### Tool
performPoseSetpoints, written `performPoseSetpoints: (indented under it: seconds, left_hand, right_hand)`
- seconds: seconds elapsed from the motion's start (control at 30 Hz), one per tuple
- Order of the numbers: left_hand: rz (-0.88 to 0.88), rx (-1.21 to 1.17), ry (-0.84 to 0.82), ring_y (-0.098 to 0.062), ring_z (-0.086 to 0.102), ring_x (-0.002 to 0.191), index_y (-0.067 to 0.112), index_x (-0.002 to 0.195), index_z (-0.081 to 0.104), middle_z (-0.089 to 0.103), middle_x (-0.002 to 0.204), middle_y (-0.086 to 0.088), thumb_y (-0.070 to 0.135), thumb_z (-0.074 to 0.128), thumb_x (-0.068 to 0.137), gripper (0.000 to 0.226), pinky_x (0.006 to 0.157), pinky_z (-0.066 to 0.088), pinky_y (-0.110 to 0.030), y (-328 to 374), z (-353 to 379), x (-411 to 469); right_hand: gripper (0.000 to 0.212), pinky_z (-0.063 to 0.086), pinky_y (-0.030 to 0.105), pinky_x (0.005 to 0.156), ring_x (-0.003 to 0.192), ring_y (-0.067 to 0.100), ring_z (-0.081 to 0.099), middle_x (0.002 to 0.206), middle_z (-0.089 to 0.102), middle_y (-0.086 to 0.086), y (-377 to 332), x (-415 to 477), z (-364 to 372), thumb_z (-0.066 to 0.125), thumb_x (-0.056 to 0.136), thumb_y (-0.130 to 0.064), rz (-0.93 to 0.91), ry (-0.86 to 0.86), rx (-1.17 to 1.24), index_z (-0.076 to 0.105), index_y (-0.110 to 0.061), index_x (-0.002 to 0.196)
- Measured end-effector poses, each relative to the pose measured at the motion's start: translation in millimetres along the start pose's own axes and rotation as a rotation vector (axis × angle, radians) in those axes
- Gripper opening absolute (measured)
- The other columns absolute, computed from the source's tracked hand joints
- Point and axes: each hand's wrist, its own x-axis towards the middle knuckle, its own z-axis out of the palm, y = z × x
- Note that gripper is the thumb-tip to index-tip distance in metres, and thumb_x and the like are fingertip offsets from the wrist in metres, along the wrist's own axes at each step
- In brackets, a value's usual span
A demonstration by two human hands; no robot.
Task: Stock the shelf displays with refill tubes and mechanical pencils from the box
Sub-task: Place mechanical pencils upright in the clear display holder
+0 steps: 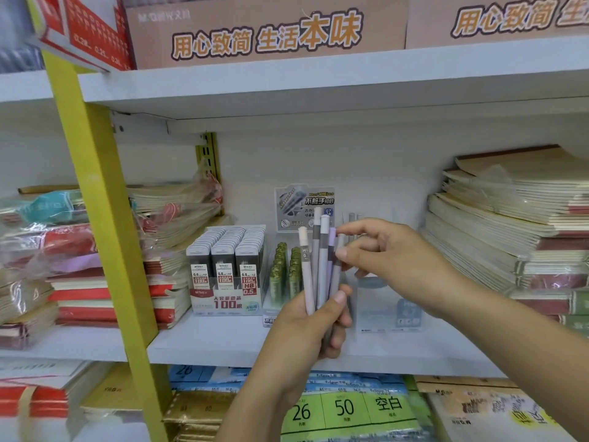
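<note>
So we're standing at the shelf [223,341], and a bare strip is running along its front edge, right where our hands are working. Both ends are crammed with notebook stacks [510,224]. Our left hand [314,327] is gripping a bunch of pastel mechanical pencils [322,269] upright, fingers curled round the barrels, just in front of the clear display stand [392,311] near the middle of the shelf. Our right hand [392,260] is pinching the top of one grey pencil in that bunch between thumb and forefinger. Left of the stand, green refill tubes [285,269] are sitting in their tray, and beside those the lead box [228,272] is showing "0.5", "HB" and "100". The banner [267,36] up top is reading 用心致简 生活本味.
</note>
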Motion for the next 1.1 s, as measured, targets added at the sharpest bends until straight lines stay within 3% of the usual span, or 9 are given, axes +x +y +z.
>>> performPoseSetpoints:
  seconds: [0.1, 0.2, 0.27, 0.37, 0.47, 0.7, 0.87, 1.0, 1.1]
  left_hand:
    - [-0.016, 0.002, -0.012, -0.011, 0.053, 0.054, 0.020, 0.100, 0.074, 0.066, 0.075, -0.004, 0.044, 0.069, 0.077, 0.033, 0.048, 0.043, -0.022, 1, 2, -3]
    - [-0.034, 0.029, 0.041, -0.011, 0.048, 0.053, 0.013, 0.106, 0.066, 0.065, 0.074, -0.003, 0.040, 0.064, 0.087, 0.032, 0.046, 0.040, -0.021, 2, 0, -2]
    - [-0.033, 0.038, 0.071, -0.009, 0.039, 0.050, 0.012, 0.107, 0.063, 0.061, 0.070, 0.000, 0.034, 0.060, 0.095, 0.025, 0.044, 0.034, -0.019, 2, -4, -1]
    - [-0.034, 0.054, 0.089, -0.007, 0.032, 0.045, 0.013, 0.103, 0.061, 0.054, 0.062, 0.005, 0.029, 0.056, 0.100, 0.017, 0.043, 0.029, -0.018, 1, -7, 0]
    - [-0.036, 0.060, 0.097, -0.006, 0.034, 0.044, 0.015, 0.100, 0.061, 0.050, 0.060, 0.007, 0.030, 0.057, 0.099, 0.015, 0.043, 0.028, -0.018, 0, -7, 2]
    - [-0.036, 0.047, 0.098, -0.007, 0.031, 0.045, 0.016, 0.095, 0.060, 0.047, 0.061, 0.006, 0.029, 0.057, 0.100, 0.014, 0.042, 0.027, -0.018, -3, -7, 4]
    - [-0.035, 0.065, 0.095, -0.008, 0.031, 0.046, 0.019, 0.091, 0.060, 0.050, 0.061, 0.007, 0.032, 0.058, 0.099, 0.015, 0.042, 0.028, -0.018, -4, -11, 4]
    - [-0.038, 0.067, 0.105, -0.007, 0.032, 0.045, 0.018, 0.092, 0.061, 0.050, 0.061, 0.007, 0.032, 0.058, 0.099, 0.015, 0.042, 0.029, -0.018, -4, -11, 5]
    - [-0.037, 0.073, 0.108, -0.008, 0.032, 0.046, 0.019, 0.091, 0.063, 0.050, 0.062, 0.007, 0.032, 0.058, 0.098, 0.015, 0.043, 0.030, -0.019, -4, -11, 4]
  right_hand:
    - [0.021, 0.054, 0.018, 0.057, 0.069, 0.012, 0.070, 0.082, 0.076, 0.002, -3, -1, 0, 0.067, 0.088, -0.012, 0.018, 0.070, 0.065, 0.064, -0.020, 0.107]
    - [0.018, 0.050, 0.021, 0.049, 0.056, 0.013, 0.066, 0.072, 0.074, 0.002, -5, 9, -13, 0.060, 0.091, -0.001, -0.048, 0.252, 0.198, 0.059, -0.010, 0.106]
    - [0.019, 0.050, 0.020, 0.048, 0.055, 0.010, 0.065, 0.071, 0.071, 0.001, -7, 17, -28, 0.054, 0.094, 0.000, -0.160, 0.397, 0.175, 0.056, -0.017, 0.101]
    - [0.026, 0.053, 0.021, 0.056, 0.065, 0.009, 0.067, 0.081, 0.069, 0.002, -4, 30, -49, 0.054, 0.095, -0.006, -0.282, 0.511, -0.070, 0.051, -0.032, 0.097]
    - [0.020, 0.058, 0.033, 0.067, 0.071, 0.015, 0.070, 0.081, 0.068, 0.006, 6, 42, -56, 0.060, 0.092, -0.010, -0.249, 0.442, -0.280, 0.053, -0.028, 0.100]
    - [0.031, 0.059, 0.042, 0.072, 0.066, 0.015, 0.070, 0.076, 0.068, 0.004, 30, 58, -42, 0.066, 0.088, -0.007, -0.218, 0.296, -0.367, 0.050, -0.034, 0.084]
    - [0.021, 0.056, 0.038, 0.074, 0.067, 0.005, 0.067, 0.074, 0.068, -0.004, 38, 62, -36, 0.067, 0.088, -0.016, -0.227, 0.255, -0.477, 0.052, -0.028, 0.092]
    - [0.025, 0.051, 0.029, 0.069, 0.070, 0.010, 0.066, 0.074, 0.067, -0.004, 37, 63, -37, 0.066, 0.089, -0.019, -0.237, 0.265, -0.562, 0.045, -0.029, 0.097]
    - [0.026, 0.050, 0.031, 0.069, 0.071, 0.013, 0.065, 0.075, 0.067, -0.002, 37, 63, -37, 0.066, 0.089, -0.019, -0.231, 0.252, -0.602, 0.042, -0.028, 0.096]
